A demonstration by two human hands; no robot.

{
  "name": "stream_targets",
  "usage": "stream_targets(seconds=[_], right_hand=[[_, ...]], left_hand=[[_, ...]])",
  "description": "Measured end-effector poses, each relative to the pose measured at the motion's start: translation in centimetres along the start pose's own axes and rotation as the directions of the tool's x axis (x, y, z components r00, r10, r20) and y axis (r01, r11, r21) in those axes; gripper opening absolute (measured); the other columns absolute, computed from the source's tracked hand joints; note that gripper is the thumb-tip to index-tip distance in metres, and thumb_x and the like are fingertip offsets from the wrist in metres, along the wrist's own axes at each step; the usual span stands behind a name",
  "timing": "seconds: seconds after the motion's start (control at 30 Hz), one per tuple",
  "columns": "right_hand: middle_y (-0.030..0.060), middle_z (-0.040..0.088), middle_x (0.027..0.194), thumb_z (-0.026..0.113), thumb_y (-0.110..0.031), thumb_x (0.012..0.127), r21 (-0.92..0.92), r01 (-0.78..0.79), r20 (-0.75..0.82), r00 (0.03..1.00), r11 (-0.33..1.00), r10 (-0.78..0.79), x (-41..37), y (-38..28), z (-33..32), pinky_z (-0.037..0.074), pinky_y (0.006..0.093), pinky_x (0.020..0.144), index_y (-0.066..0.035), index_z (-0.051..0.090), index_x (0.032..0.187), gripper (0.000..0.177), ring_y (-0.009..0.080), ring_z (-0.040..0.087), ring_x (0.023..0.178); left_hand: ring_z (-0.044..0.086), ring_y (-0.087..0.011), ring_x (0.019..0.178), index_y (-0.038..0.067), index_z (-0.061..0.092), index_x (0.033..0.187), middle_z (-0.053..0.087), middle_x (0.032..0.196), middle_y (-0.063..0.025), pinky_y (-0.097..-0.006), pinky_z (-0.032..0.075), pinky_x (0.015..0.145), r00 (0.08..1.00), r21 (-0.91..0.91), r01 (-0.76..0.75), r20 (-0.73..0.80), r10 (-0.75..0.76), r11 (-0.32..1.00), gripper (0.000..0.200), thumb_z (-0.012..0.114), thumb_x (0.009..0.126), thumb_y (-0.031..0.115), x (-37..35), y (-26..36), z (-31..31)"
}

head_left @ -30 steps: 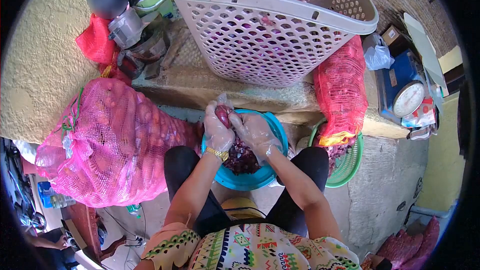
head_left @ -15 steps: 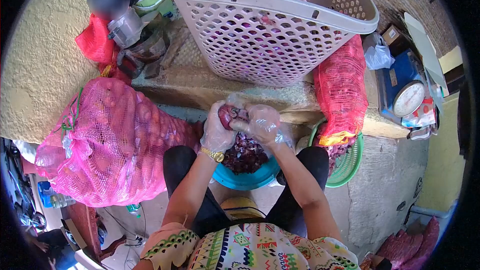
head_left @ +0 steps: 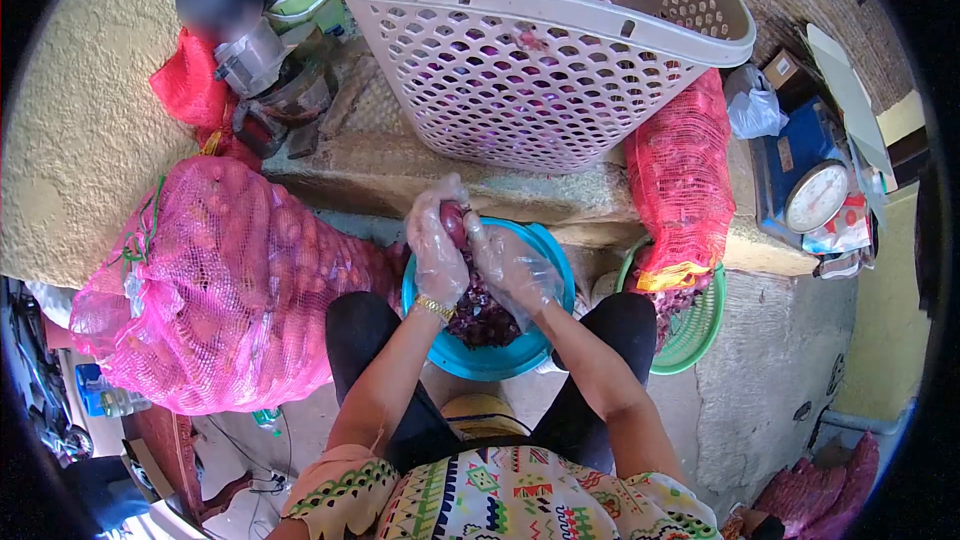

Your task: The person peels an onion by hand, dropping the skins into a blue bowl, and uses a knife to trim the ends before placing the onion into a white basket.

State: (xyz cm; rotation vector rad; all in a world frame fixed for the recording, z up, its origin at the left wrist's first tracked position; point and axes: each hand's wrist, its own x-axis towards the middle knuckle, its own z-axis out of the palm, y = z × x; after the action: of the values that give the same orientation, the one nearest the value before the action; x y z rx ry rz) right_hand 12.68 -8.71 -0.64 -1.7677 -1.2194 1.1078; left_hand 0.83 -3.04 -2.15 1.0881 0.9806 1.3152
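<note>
My left hand [head_left: 438,245], in a clear plastic glove with a gold watch at the wrist, is closed around a red onion [head_left: 454,224]. My right hand [head_left: 505,265], gloved the same way, has its bent fingers against the onion's right side; whether they also pinch some skin is hidden. Both hands are above a blue basin [head_left: 563,315] between my knees. Dark purple onion skins [head_left: 487,323] lie in the basin.
A large pink mesh sack [head_left: 235,290] of onions stands at left. On the ledge ahead are a tall perforated basket [head_left: 520,80] and a red mesh sack [head_left: 682,170] hanging over a green basket [head_left: 705,330]. A weighing scale [head_left: 815,195] sits at right.
My hands have come lower and a little left over the basin, with the onion turned more upright. My right hand has shifted downward, showing more of the basin's far rim.
</note>
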Motion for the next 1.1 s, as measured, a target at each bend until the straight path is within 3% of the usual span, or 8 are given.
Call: stream_targets(seconds=[0.1,0.2,0.27,0.3,0.37,0.43,0.73,1.1], right_hand=[[0.0295,0.071,0.084,0.053,-0.076,0.098,-0.297,0.106,-0.017,0.993,0.949,-0.116,0.9,-0.2,-2.9,0.055,0.0548,0.077,0.000,0.077,0.090,0.080,0.0461,0.073,0.082],[0.0231,0.075,0.083,0.061,-0.080,0.089,-0.610,0.222,0.027,0.965,0.761,-0.260,0.8,-0.9,-3.4,0.058,0.0530,0.071,-0.005,0.080,0.091,0.077,0.0405,0.074,0.076],[0.0234,0.075,0.083,0.061,-0.078,0.090,-0.606,0.280,0.008,0.938,0.745,-0.346,0.7,-0.2,-2.7,0.059,0.0523,0.071,-0.006,0.080,0.093,0.075,0.0407,0.075,0.077],[0.0234,0.075,0.083,0.061,-0.078,0.090,-0.608,0.277,0.006,0.939,0.744,-0.345,0.5,0.1,-2.4,0.059,0.0523,0.071,-0.006,0.080,0.093,0.075,0.0407,0.075,0.077],[0.0239,0.075,0.084,0.058,-0.076,0.094,-0.545,0.193,-0.023,0.969,0.816,-0.245,0.5,0.3,-1.5,0.059,0.0537,0.075,-0.005,0.080,0.092,0.074,0.0419,0.075,0.079],[0.0261,0.074,0.085,0.056,-0.074,0.097,-0.463,0.160,-0.025,0.981,0.872,-0.193,0.6,0.4,-0.8,0.058,0.0549,0.077,-0.003,0.079,0.092,0.074,0.0438,0.074,0.082],[0.0338,0.068,0.084,0.044,-0.067,0.107,-0.007,-0.057,0.041,0.998,0.998,0.057,-0.2,-0.1,0.8,0.051,0.0532,0.081,0.008,0.073,0.093,0.082,0.0498,0.066,0.079],[0.0329,0.068,0.083,0.046,-0.063,0.107,-0.209,0.158,0.076,0.987,0.965,-0.145,-1.1,-2.7,-4.2,0.051,0.0564,0.081,0.003,0.074,0.086,0.075,0.0527,0.067,0.084]], left_hand=[[0.067,-0.0211,0.102,0.001,0.060,0.128,0.070,0.113,-0.0109,-0.0377,0.052,0.103,0.903,0.233,-0.407,0.249,0.350,0.883,0.038,0.053,0.111,0.034,-0.2,-0.7,-0.4],[0.068,-0.0256,0.116,0.005,0.052,0.141,0.070,0.125,-0.0159,-0.0428,0.056,0.104,0.685,-0.626,0.705,0.478,-0.550,0.334,0.046,0.071,0.102,0.022,1.1,-1.4,-2.9],[0.068,-0.0251,0.113,0.006,0.056,0.137,0.070,0.119,-0.0135,-0.0419,0.057,0.100,0.768,-0.544,0.639,0.413,-0.490,0.544,0.039,0.067,0.104,0.025,-0.5,-0.5,-2.2],[0.068,-0.0239,0.109,0.006,0.058,0.134,0.070,0.117,-0.0119,-0.0407,0.056,0.100,0.936,0.053,0.259,0.232,-0.264,0.964,0.035,0.060,0.108,0.029,-1.2,-0.2,-2.2],[0.068,-0.0227,0.105,0.006,0.060,0.131,0.070,0.114,-0.0103,-0.0394,0.056,0.099,0.962,0.664,-0.234,0.263,0.071,0.710,0.035,0.053,0.111,0.033,-1.1,-0.2,-1.8],[0.069,-0.0213,0.100,0.003,0.066,0.119,0.072,0.112,-0.0095,-0.0371,0.054,0.099,0.880,-0.546,0.461,0.179,-0.440,0.699,0.030,0.051,0.112,0.027,0.2,-0.6,-0.7],[0.066,-0.0169,0.098,0.002,0.071,0.102,0.073,0.102,-0.0090,-0.0330,0.052,0.094,0.993,0.050,-0.085,-0.072,0.089,0.995,0.036,0.050,0.113,0.029,-0.1,1.9,1.3],[0.067,-0.0266,0.105,0.006,0.064,0.111,0.069,0.108,-0.0110,-0.0428,0.056,0.098,0.877,-0.622,0.467,0.235,-0.418,0.629,0.030,0.057,0.107,0.035,1.7,-1.5,-0.8]])
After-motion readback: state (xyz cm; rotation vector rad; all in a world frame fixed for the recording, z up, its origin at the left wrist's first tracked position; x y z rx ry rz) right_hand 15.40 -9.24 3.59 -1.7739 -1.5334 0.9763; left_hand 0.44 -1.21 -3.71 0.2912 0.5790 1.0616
